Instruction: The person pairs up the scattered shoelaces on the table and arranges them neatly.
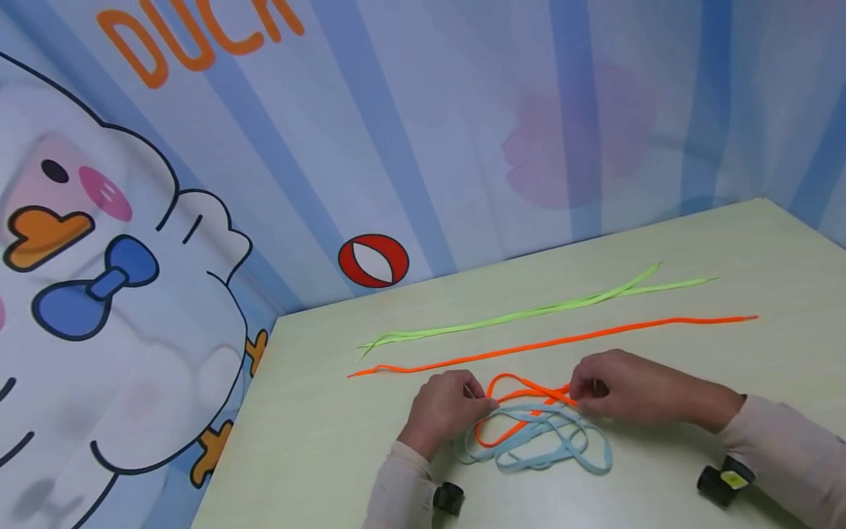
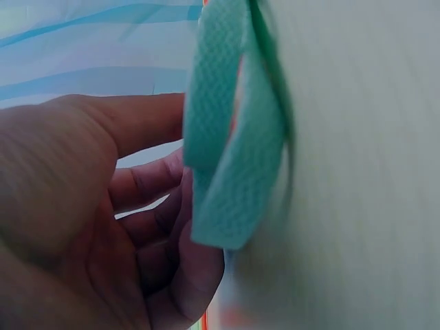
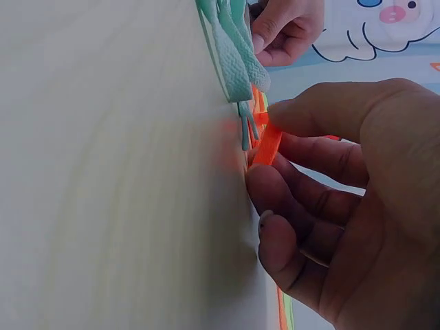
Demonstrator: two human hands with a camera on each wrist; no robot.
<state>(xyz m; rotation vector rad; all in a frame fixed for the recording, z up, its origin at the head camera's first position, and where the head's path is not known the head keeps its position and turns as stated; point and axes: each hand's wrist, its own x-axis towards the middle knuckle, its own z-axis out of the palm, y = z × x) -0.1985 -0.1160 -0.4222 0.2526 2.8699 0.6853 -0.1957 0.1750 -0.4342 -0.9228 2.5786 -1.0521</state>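
A light blue flat lace (image 1: 529, 463) lies in loose loops on the table, tangled with an orange lace (image 1: 509, 375). At the tangle's right side my right hand (image 1: 621, 389) pinches the orange lace between thumb and fingertips. That pinched orange piece (image 3: 268, 146) shows plainly in the right wrist view. My left hand (image 1: 443, 411) has its curled fingers and thumb at the tangle's left edge, where blue and orange meet. In the left wrist view a blue loop (image 2: 237, 165) covers its fingertips, so I cannot tell which lace they pinch.
Beyond the tangle, a second orange lace (image 1: 548, 343) lies stretched out across the pale table (image 1: 317, 455). Further back are bright green laces (image 1: 502, 319), laid lengthwise with their ends forking. A printed cartoon cloth (image 1: 449, 147) hangs along the table's far edge.
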